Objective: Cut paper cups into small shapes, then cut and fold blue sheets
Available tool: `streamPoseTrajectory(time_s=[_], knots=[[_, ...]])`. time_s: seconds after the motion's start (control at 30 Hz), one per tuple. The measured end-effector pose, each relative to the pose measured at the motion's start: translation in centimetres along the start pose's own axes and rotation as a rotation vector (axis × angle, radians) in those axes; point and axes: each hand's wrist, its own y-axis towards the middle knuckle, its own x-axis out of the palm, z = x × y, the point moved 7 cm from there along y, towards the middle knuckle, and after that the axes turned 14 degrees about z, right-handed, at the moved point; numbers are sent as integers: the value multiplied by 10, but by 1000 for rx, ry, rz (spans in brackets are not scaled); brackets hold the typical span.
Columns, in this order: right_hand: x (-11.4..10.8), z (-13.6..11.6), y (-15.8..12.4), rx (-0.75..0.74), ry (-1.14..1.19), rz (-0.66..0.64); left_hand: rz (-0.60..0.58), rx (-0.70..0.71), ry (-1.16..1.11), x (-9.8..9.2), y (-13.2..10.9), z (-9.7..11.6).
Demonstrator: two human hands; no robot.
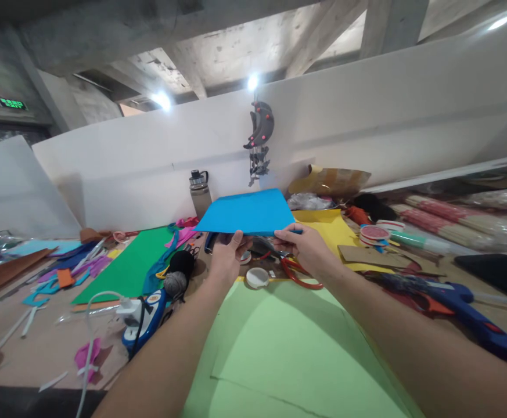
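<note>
A bright blue foam or paper sheet (248, 212) is held up above the table, tilted away from me. My left hand (227, 255) pinches its near edge, thumb on top and fingers partly hidden beneath. At the near right corner, my right hand (302, 245) grips the same edge between thumb and fingers. Below my hands lies a light green sheet (288, 348) with a dark line across its lower part. Close under the right hand is a pair of scissors with orange handles (301, 277). A white round lid (257, 277) sits between my wrists.
Left are a green sheet (118, 267), yarn balls (181, 264) and a blue-white power strip (146, 319). A bottle (200, 194) stands behind. Right are a yellow sheet (329, 226) and a blue glue gun (466, 313). A grey moon ornament (262, 125) hangs before the white board.
</note>
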Motion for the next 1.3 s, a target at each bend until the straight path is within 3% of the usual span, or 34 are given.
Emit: streamPoseTrajectory(time_s=[0.1, 0.23, 0.37, 0.47, 0.67, 0.87, 1.1, 1.2, 1.3], knots=[[-1, -2, 0, 3, 15, 3, 75, 49, -4, -6, 5, 4], [-6, -10, 3, -18, 21, 30, 221, 188, 6, -25, 20, 28], [-10, -15, 6, -10, 6, 34, 97, 265, 120, -29, 32, 47], [-13, -18, 8, -9, 30, 30, 37, 271, 189, -31, 36, 50], [-17, -21, 12, -58, 102, 57, 9, 207, 224, -33, 36, 45], [-16, -17, 13, -37, 51, 34, -10, 165, 172, -29, 32, 50], [-22, -12, 17, -15, -3, 73, -27, 133, 287, -28, 31, 45], [-21, -10, 17, 16, 7, 70, -45, 144, 260, -24, 29, 45], [-18, -19, 13, -51, 67, 67, 7, 220, 208, -23, 28, 55]])
